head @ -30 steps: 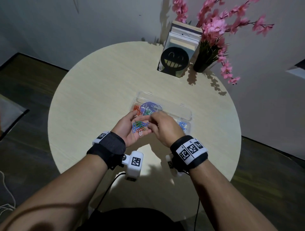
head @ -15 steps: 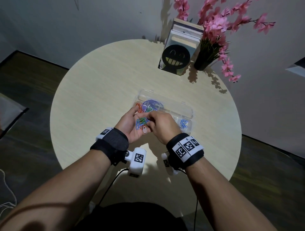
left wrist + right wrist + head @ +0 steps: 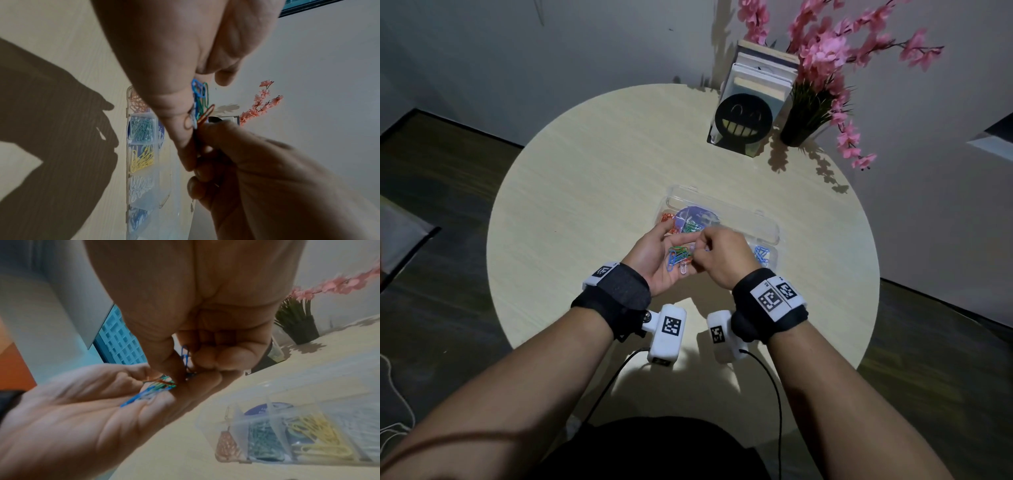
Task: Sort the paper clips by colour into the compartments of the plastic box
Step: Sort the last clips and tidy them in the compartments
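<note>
My left hand lies palm up in front of the clear plastic box, carrying a small pile of mixed paper clips in blue, green, orange and white. My right hand meets it from the right, and its thumb and fingers pinch a blue paper clip just above the pile. In the left wrist view the box compartments hold orange, green, yellow, white and blue clips. My right hand hides the middle compartments in the head view.
The box sits on a round pale wooden table. At the table's far edge stand books behind a black smiley bookend and a dark pot of pink flowers. Cables hang from both wrist cameras over the near edge.
Both hands stay together in front of the box. The right fingertips keep working at the pile in the left palm and have shifted only slightly.
</note>
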